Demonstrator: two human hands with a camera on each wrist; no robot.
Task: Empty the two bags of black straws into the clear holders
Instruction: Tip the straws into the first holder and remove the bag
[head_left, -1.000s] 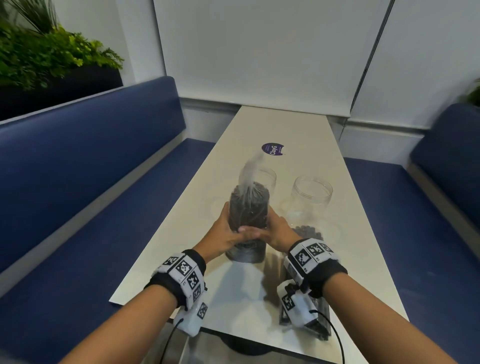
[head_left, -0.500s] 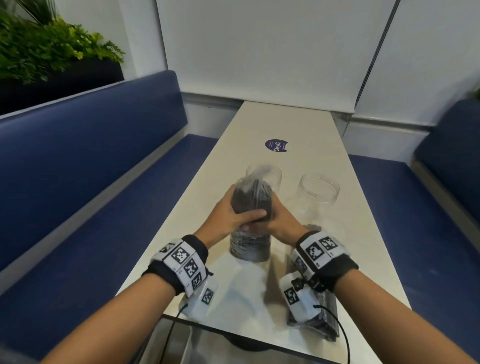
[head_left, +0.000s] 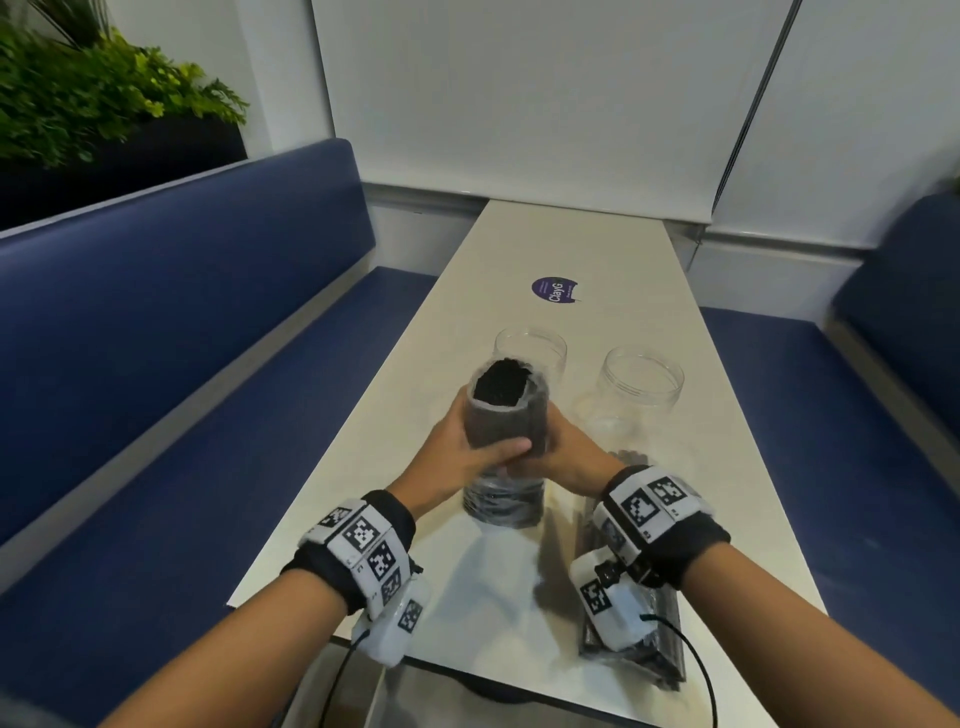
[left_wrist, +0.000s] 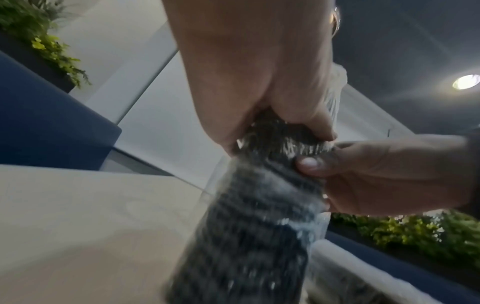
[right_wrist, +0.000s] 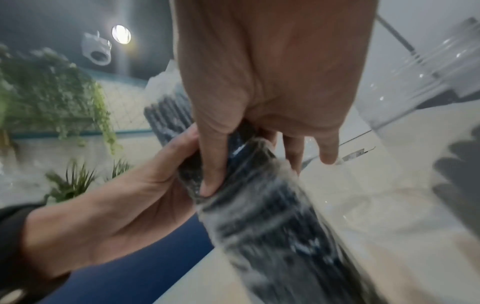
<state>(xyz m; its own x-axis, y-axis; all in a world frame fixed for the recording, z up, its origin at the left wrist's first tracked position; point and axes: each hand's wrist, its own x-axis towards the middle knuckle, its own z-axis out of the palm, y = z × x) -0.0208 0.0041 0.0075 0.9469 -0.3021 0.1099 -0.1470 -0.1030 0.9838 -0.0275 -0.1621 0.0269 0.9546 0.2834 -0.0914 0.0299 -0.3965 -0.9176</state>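
While the long white table (head_left: 644, 322) carries two clear holders (head_left: 643, 387) standing side by side, an upright bag of black straws (head_left: 506, 431) stands just before them, its plastic rolled down, gripped by the left hand (head_left: 462, 449) and right hand (head_left: 569, 457); a second bag (head_left: 660, 654) lies under the right wrist.

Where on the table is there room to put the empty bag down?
Bare table beyond the purple sticker, and the near-left corner. Crowded: around both clear holders, and the second bag fills the near-right edge.
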